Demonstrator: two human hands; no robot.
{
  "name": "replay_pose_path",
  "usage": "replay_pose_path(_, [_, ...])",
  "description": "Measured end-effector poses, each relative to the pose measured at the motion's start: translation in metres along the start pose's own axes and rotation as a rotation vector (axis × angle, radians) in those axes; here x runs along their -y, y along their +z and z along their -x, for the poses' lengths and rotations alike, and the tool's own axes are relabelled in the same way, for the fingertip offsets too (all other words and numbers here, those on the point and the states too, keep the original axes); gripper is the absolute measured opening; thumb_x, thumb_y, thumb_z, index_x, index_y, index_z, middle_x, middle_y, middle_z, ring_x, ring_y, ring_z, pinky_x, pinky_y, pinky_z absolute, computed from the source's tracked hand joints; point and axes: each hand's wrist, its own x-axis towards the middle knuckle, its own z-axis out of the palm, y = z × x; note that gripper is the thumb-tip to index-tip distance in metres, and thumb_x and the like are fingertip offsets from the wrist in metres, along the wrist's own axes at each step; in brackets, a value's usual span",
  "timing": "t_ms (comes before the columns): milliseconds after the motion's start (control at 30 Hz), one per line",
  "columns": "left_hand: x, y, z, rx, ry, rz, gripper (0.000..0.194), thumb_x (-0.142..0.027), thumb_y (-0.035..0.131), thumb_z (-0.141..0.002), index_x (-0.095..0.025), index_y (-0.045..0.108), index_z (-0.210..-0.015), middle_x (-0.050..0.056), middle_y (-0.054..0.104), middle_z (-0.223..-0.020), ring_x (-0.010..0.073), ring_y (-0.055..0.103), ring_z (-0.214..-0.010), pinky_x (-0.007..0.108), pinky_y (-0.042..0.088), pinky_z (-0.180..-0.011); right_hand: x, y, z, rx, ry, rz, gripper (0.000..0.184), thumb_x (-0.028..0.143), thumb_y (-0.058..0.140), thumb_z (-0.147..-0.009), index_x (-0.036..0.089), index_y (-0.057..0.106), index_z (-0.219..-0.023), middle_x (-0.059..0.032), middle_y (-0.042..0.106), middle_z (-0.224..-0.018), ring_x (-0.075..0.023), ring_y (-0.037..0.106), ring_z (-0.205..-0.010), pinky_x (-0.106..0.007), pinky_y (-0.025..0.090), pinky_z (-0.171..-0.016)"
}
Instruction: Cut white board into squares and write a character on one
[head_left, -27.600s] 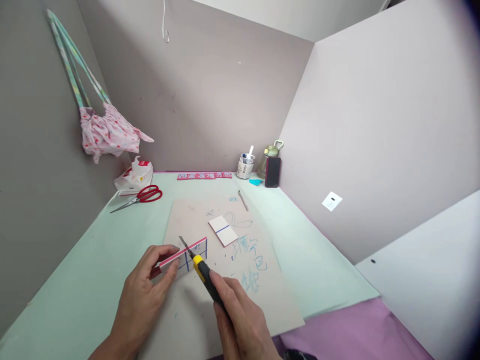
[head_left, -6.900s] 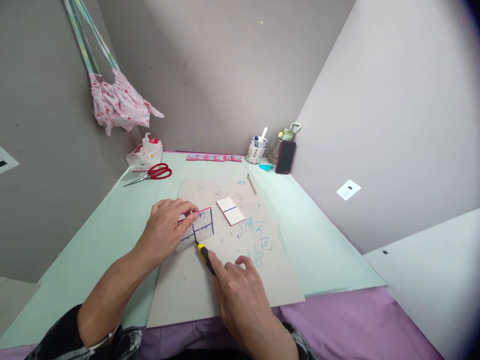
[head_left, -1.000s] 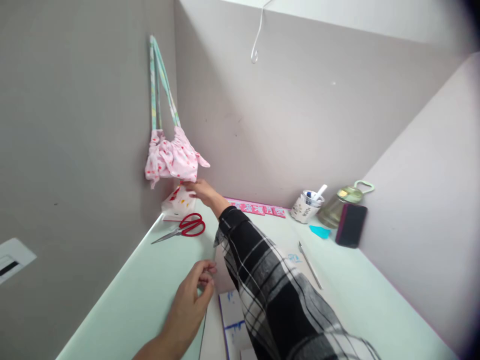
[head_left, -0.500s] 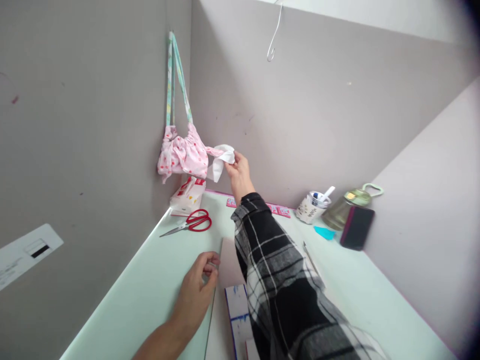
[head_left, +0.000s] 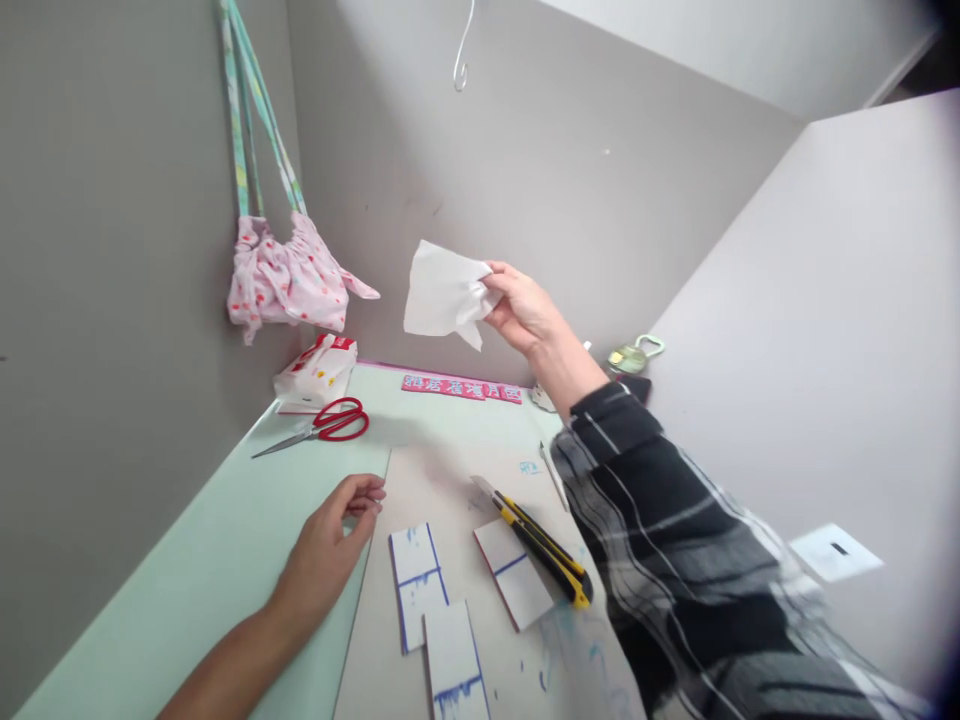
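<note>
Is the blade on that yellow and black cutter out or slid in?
Out: the cutter shows a silver blade projecting beyond its front end.

Dressed in a plaid sleeve [head_left: 697, 540], black and grey with white lines, dark cuff [head_left: 619, 425] below the right hand [head_left: 525, 310].

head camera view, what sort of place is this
Probably a small craft corner, perhaps at home: a utility knife and white pieces with blue lines lie on a board on the table, with red-handled scissors farther back.
</note>
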Motion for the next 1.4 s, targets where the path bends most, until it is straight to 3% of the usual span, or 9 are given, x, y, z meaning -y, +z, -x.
replay_pose_path(200, [-0.004, -0.015, 0.008, 0.210, 0.072, -0.188, 0.061, -0.016, 0.047, -0.074, -0.031, 0.056, -0.132, 0.004, 0.054, -0.144, 0.0285, 0.051, -0.133, 0.046, 0.044, -0.107, 0.010, -0.035, 0.115, 0.007, -0.044, 0.292, 0.014, 0.009, 0.053, -0.079, 0.019, 0.058, -0.069, 0.0041, 0.048, -0.063, -0.0082, 0.044, -0.055, -0.017, 0.038, -0.051])
replay_pose_path(333, [-0.001, -0.010, 0.010, 0.344, 0.121, -0.305, 0.079, -0.008, 0.045, -0.069, -0.032, 0.046, -0.145, 0.001, 0.038, -0.158, 0.0268, 0.031, -0.148, 0.049, 0.029, -0.119, 0.004, -0.060, 0.190, 0.175, 0.184, 0.408, 0.013, 0.017, 0.054, -0.078, 0.021, 0.060, -0.068, 0.0021, 0.049, -0.063, -0.0093, 0.038, -0.049, -0.021, 0.028, -0.043])
replay_pose_path(500, [0.001, 0.000, 0.009, 0.478, 0.189, -0.487, 0.078, -0.014, 0.049, -0.077, -0.027, 0.035, -0.153, 0.005, 0.029, -0.162, 0.0290, 0.020, -0.151, 0.051, 0.025, -0.121, -0.002, -0.064, 0.270, 0.515, 0.373, 0.872, 0.028, 0.040, 0.060, -0.090, 0.028, 0.069, -0.114, -0.0025, 0.068, -0.084, -0.0171, 0.061, -0.069, -0.026, 0.047, -0.060])
replay_pose_path(633, [0.006, 0.001, 0.018, 0.519, 0.262, -0.518, 0.090, -0.015, 0.056, -0.074, -0.035, 0.024, -0.156, 0.000, 0.026, -0.163, 0.0308, 0.021, -0.151, 0.052, 0.029, -0.119, -0.033, -0.052, 0.316, 0.632, 0.212, 1.346, 0.088, 0.029, 0.074, -0.079, 0.025, 0.031, -0.155, -0.0134, 0.070, -0.117, -0.0254, 0.071, -0.079, -0.033, 0.056, -0.068])
replay_pose_path(733, [0.012, 0.003, 0.027, 0.530, 0.267, -0.529, 0.103, -0.013, 0.063, -0.064, -0.036, 0.022, -0.156, 0.000, 0.023, -0.164, 0.0329, 0.021, -0.151, 0.052, 0.033, -0.118, -0.063, -0.045, 0.327, 0.763, 0.122, 1.581, 0.103, 0.013, 0.067, -0.073, 0.015, 0.010, -0.159, -0.0260, 0.055, -0.139, -0.0304, 0.073, -0.077, -0.034, 0.055, -0.054])
replay_pose_path(833, [0.015, 0.007, 0.032, 0.504, 0.248, -0.550, 0.107, -0.013, 0.067, -0.061, -0.034, 0.022, -0.156, 0.002, 0.023, -0.165, 0.0346, 0.019, -0.151, 0.053, 0.032, -0.118, -0.083, -0.042, 0.323, 0.867, 0.111, 1.675, 0.104, 0.007, 0.062, -0.068, 0.014, 0.012, -0.159, -0.0283, 0.036, -0.153, -0.0333, 0.073, -0.087, -0.033, 0.054, -0.053])
replay_pose_path(1033, [0.012, 0.018, 0.035, 0.442, 0.269, -0.550, 0.104, -0.018, 0.069, -0.064, -0.032, 0.023, -0.156, 0.004, 0.026, -0.164, 0.0330, 0.019, -0.151, 0.052, 0.030, -0.119, -0.103, -0.041, 0.312, 0.892, 0.002, 1.631, 0.108, 0.017, 0.072, -0.065, 0.006, 0.016, -0.156, -0.0333, 0.044, -0.145, -0.0295, 0.072, -0.069, -0.033, 0.050, -0.048])
replay_pose_path(1200, [0.007, 0.009, 0.028, 0.388, 0.240, -0.441, 0.095, -0.024, 0.068, -0.070, -0.029, 0.027, -0.155, 0.007, 0.035, -0.160, 0.0314, 0.031, -0.147, 0.047, 0.031, -0.119, -0.085, -0.043, 0.314, 0.877, 0.043, 1.598, 0.103, 0.011, 0.062, -0.069, 0.009, 0.010, -0.158, -0.0290, 0.051, -0.140, -0.0253, 0.069, -0.064, -0.035, 0.052, -0.052])
replay_pose_path(1400, [-0.001, -0.031, 0.014, 0.182, 0.012, -0.086, 0.080, -0.058, 0.052, -0.081, -0.027, 0.032, -0.152, 0.013, 0.064, -0.134, 0.0348, 0.059, -0.125, 0.052, 0.048, -0.103, -0.053, -0.045, 0.302, 0.659, 0.223, 1.432, 0.119, 0.058, 0.077, -0.072, 0.012, 0.009, -0.159, -0.0283, 0.041, -0.150, -0.0382, 0.068, -0.102, -0.046, 0.056, -0.083])
